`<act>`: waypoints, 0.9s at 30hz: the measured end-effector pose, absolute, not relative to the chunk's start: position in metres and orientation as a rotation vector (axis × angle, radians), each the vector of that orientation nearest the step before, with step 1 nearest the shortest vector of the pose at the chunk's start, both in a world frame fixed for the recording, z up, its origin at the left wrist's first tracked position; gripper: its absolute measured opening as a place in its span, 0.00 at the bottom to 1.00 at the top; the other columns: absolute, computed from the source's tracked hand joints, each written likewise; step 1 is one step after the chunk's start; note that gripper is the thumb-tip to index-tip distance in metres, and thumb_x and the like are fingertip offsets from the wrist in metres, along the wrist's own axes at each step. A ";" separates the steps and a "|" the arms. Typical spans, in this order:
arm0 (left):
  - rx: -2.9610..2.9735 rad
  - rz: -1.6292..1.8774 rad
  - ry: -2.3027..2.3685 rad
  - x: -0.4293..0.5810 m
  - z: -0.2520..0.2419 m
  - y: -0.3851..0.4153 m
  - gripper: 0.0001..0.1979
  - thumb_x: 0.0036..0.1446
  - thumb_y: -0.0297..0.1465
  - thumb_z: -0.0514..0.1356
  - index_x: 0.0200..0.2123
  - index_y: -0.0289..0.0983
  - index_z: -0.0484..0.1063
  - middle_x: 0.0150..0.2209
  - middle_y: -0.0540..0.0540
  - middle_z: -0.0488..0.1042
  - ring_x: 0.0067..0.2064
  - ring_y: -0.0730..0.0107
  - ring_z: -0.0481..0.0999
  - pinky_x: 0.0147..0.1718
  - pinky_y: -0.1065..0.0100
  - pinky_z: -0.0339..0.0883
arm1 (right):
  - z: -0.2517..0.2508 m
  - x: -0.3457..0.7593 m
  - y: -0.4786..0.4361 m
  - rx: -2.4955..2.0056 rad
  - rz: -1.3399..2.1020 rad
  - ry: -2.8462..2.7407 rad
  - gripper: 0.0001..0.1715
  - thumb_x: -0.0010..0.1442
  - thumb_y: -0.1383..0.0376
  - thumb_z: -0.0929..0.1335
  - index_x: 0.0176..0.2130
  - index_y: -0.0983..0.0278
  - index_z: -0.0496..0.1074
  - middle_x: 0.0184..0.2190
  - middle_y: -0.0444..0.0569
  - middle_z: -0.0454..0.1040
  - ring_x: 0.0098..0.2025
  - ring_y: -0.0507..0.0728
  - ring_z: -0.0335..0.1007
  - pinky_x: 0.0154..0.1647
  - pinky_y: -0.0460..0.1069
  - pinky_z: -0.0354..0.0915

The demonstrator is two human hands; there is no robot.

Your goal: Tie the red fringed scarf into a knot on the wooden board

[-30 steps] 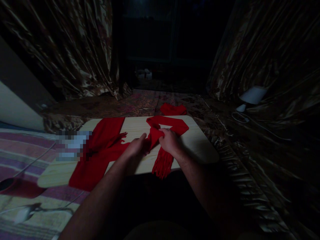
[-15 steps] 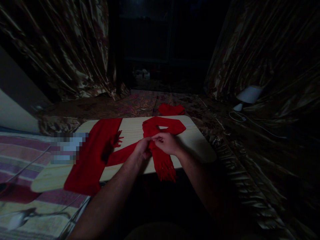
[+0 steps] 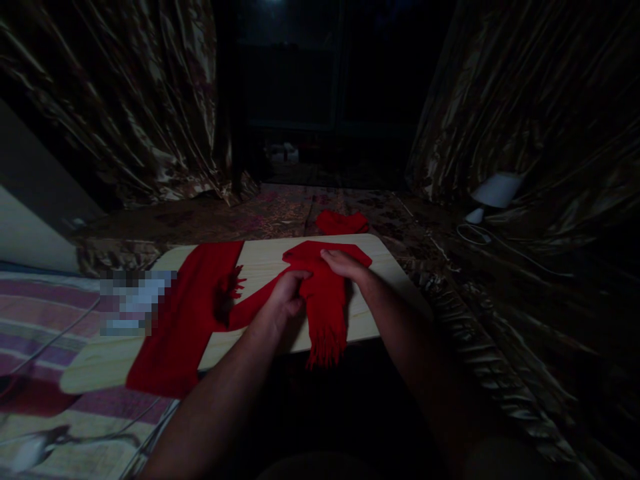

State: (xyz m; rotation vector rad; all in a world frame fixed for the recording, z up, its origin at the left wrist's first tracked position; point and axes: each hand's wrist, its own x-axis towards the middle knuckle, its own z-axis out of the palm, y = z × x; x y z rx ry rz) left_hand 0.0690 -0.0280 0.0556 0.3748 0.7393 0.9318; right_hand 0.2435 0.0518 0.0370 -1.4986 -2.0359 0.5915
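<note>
A red fringed scarf lies across a pale wooden board, its fringe hanging over the near edge. My left hand is closed on the scarf at its left side, thumb on top and the other fingers mostly hidden. Further up and to the right, my right hand grips the folded part with its thumb on top, the other fingers under the cloth. A wide red fringed piece of cloth is spread flat on the left of the board, with a narrow red strip running between it and my left hand.
Another folded red cloth lies beyond the board's far edge. A small white lamp with a cord stands at the right. Striped bedding with cables is at the left, and patterned curtains hang behind.
My right hand has moved away from my left, up and to the right. The gap in the scarf's loop has closed, and the fringed end lies flatter and wider.
</note>
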 end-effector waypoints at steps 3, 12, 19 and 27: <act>0.312 0.986 0.646 0.066 0.052 -0.027 0.28 0.48 0.19 0.57 0.55 0.26 0.71 0.40 0.37 0.82 0.40 0.56 0.84 0.49 0.57 0.78 | 0.038 0.244 0.058 -1.450 1.012 -1.855 0.21 0.69 0.57 0.62 0.43 0.63 0.80 0.50 0.52 0.80 0.52 0.57 0.75 0.56 0.50 0.66; 0.236 0.986 0.479 0.069 0.047 -0.028 0.32 0.47 0.18 0.54 0.59 0.25 0.66 0.42 0.35 0.82 0.45 0.53 0.83 0.55 0.51 0.74 | 0.049 0.246 0.046 -1.248 1.705 -1.359 0.07 0.56 0.64 0.73 0.36 0.64 0.78 0.34 0.49 0.81 0.31 0.55 0.75 0.36 0.48 0.71; 0.249 0.982 0.428 0.075 0.039 -0.028 0.32 0.44 0.18 0.56 0.56 0.26 0.68 0.42 0.35 0.82 0.46 0.51 0.83 0.55 0.50 0.74 | 0.064 0.242 0.032 -1.294 1.936 -1.197 0.18 0.61 0.54 0.70 0.46 0.63 0.75 0.37 0.50 0.81 0.38 0.59 0.78 0.44 0.53 0.74; 0.294 1.005 0.448 0.076 0.039 -0.032 0.34 0.43 0.18 0.56 0.58 0.27 0.67 0.45 0.36 0.81 0.47 0.51 0.83 0.56 0.49 0.73 | 0.050 0.238 0.051 -1.263 1.609 -1.427 0.09 0.52 0.64 0.71 0.36 0.63 0.76 0.31 0.44 0.80 0.36 0.57 0.77 0.43 0.50 0.72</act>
